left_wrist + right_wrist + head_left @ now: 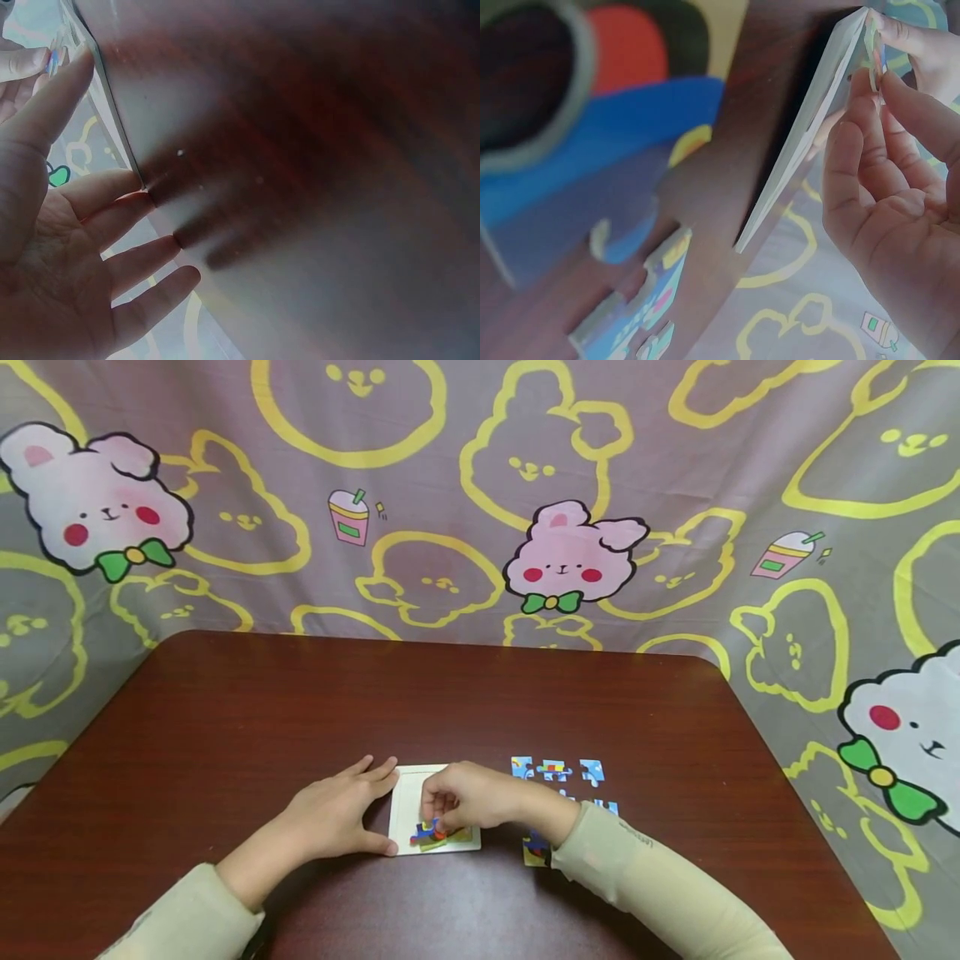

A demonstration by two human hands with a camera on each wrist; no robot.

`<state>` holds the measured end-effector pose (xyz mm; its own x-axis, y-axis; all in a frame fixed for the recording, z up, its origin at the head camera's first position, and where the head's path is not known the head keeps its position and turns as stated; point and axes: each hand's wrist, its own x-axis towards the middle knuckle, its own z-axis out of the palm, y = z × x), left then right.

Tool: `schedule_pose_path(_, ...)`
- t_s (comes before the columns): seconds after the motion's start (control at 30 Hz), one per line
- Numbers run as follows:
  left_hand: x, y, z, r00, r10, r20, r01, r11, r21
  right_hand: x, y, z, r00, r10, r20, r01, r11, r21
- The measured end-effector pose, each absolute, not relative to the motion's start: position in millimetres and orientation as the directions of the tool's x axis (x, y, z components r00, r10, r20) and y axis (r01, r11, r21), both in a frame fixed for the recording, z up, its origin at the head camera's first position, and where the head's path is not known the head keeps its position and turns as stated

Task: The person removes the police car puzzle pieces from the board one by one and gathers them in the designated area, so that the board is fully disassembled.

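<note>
On the table lies a white puzzle board (405, 793) with a raised rim. My left hand (330, 817) is spread along its left side, thumb near the front corner and fingertips at the back corner; the left wrist view shows those fingers nearly straight. Over the front part of the board, my right hand (480, 797) pinches a colourful jigsaw piece (427, 835) between thumb and fingers. In the right wrist view the jigsaw piece (880, 66) appears edge-on and tilted above the board (799, 150). A yellowish printed area (460, 836) shows under the hand, at the board's front right.
Right of the board lie several loose jigsaw pieces (592, 771), mostly blue, partly hidden by the right forearm. One dark and yellow piece (535, 852) sits nearer the front. Behind the brown table (450, 702) hangs a curtain (442, 493) with cartoon rabbits.
</note>
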<state>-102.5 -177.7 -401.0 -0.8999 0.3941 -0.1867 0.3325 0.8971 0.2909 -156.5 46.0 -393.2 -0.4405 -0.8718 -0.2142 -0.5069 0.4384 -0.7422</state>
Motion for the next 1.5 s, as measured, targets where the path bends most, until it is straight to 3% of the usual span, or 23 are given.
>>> schedule_pose_path(0.6, -102, -177, -400, -0.899, 0.387, -0.203, 0.320, 0.899, 0.298, -154, 72, -391, -0.466, -0.867, -0.174, -0.523, 0.429, -0.737)
schedule_pose_path(1.5, -100, -177, -400, -0.899, 0.394, -0.191, 0.333, 0.898, 0.287, -146, 156, -387, -0.623, -0.763, -0.175, -0.376, 0.487, -0.788)
